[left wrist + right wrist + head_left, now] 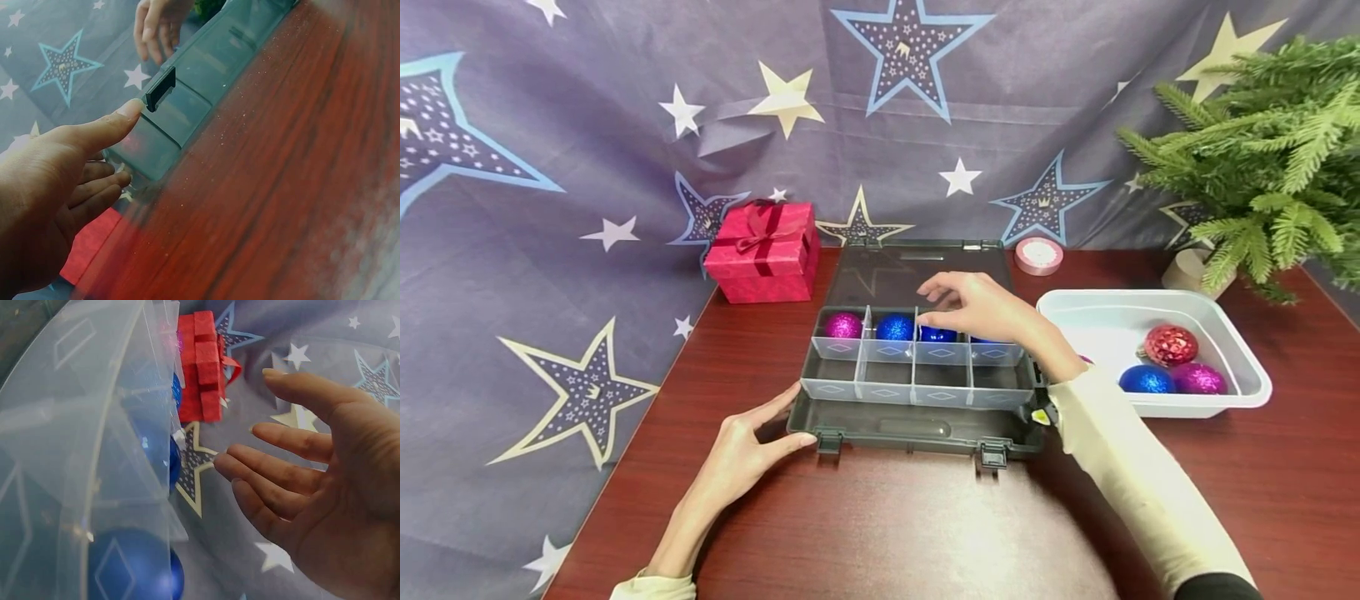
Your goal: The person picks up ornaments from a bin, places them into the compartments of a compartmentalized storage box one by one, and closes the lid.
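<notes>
A dark see-through organizer box [917, 427] lies with its lid [917, 275] folded back. Its clear divided tray holds a row of balls at the back: a glittery magenta ball [843, 325], a glittery blue ball [895, 327], a shiny blue ball [937, 335] and another blue ball [128, 569] partly behind the right hand. My left hand [737, 454] rests at the box's front left corner, thumb by a black latch [161, 89] and fingers along the side. Over the back row, my right hand [988, 312] hovers with fingers spread and nothing between them.
On the right, a white bin [1255, 392] holds a red ball [1171, 345], a blue ball [1147, 379] and magenta ones. A fir tree [1285, 158] leans in behind it. Farther back are a pink ribbon roll [1039, 256] and a red gift box [766, 254].
</notes>
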`<state>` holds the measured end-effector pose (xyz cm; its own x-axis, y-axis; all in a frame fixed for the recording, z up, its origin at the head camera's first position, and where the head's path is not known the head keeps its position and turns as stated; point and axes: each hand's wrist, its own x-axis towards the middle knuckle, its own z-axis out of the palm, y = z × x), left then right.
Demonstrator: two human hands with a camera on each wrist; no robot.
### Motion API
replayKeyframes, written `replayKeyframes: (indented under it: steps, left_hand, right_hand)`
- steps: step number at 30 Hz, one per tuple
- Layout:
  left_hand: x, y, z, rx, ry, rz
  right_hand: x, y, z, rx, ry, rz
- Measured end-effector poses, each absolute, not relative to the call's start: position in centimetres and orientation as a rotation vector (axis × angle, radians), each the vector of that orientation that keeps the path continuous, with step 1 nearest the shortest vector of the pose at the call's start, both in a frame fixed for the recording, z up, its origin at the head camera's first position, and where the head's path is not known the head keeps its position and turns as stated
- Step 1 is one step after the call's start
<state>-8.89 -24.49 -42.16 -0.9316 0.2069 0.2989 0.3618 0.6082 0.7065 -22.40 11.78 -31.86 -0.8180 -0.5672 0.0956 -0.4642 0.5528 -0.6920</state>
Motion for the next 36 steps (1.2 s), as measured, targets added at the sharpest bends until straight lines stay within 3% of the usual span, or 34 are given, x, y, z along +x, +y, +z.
replayKeyframes:
  steps: [20, 36]
  left_hand:
    - [-8.9, -24.5, -42.0, -0.451, -2.665, -1.196]
    - [-8.9, -24.5, -42.0, -0.456, -2.667, -1.206]
  right_hand:
    - [-17.4, 22.5, -32.5, -0.686, 2.843, -1.219]
    - [-14.8, 31.8, -33.6, -0.311, 3.114, -1.051]
